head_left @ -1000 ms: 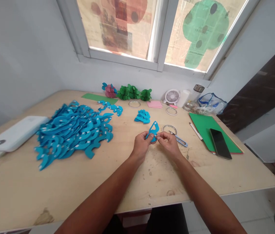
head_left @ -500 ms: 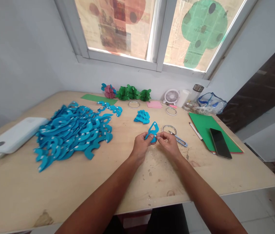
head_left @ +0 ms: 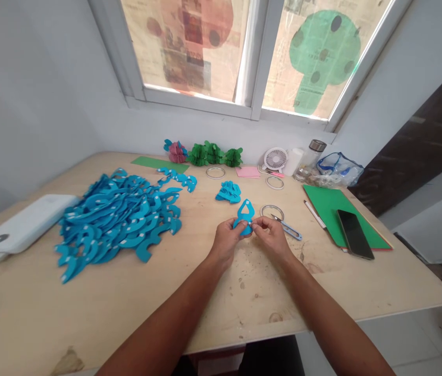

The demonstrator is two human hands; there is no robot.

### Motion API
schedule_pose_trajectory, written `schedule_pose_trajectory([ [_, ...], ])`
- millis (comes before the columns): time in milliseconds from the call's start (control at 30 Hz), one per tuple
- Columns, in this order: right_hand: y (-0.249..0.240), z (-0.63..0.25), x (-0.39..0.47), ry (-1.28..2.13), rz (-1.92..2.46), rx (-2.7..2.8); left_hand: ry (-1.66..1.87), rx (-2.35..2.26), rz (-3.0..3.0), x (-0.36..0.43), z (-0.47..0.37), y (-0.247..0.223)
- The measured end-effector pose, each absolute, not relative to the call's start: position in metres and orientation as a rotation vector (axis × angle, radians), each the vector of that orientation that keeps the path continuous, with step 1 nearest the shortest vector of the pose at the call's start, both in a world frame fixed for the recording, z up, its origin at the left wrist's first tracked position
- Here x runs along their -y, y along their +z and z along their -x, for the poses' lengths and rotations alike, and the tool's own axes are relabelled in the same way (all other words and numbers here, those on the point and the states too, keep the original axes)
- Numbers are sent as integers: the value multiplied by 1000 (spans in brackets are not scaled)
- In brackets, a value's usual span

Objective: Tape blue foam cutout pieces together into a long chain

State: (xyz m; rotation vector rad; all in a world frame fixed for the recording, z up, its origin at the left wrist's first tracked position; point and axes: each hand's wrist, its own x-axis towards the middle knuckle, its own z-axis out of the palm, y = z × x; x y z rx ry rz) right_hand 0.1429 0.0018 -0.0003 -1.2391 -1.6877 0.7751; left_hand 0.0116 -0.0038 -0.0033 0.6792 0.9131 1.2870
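Note:
A blue paper piece (head_left: pixel 246 210) with an opening in its upper part is held over the middle of the table. My left hand (head_left: pixel 227 239) grips its lower left side, thumb on top. Fingers of my right hand (head_left: pixel 270 235) are pinched at its lower right edge, by a small white spot. Just behind lies a small stack of blue paper pieces (head_left: pixel 229 192). A large heap of blue pieces with white patches (head_left: pixel 123 214) spreads to the left. Beside my right hand are small blue-handled snips (head_left: pixel 292 231) and a tape roll (head_left: pixel 271 207).
A white power bank (head_left: pixel 21 224) lies at the left. Green paper flowers (head_left: pixel 213 152), a small fan (head_left: pixel 275 159) and a bottle (head_left: pixel 315 151) stand along the back. At the right, a phone (head_left: pixel 355 234) rests on green sheets (head_left: pixel 325 201) beside a pen (head_left: pixel 315 214).
The camera view has tilted slightly upward, so the table appears a little lower. The held blue piece is turned slightly more upright, and both hands keep hold of it.

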Motion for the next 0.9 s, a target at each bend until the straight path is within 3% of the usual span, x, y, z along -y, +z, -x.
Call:
schedule_pose_trajectory([
  [900,-4,-145,-3,706,1252,1701,1294,-993,-773,4,-15,-6],
])
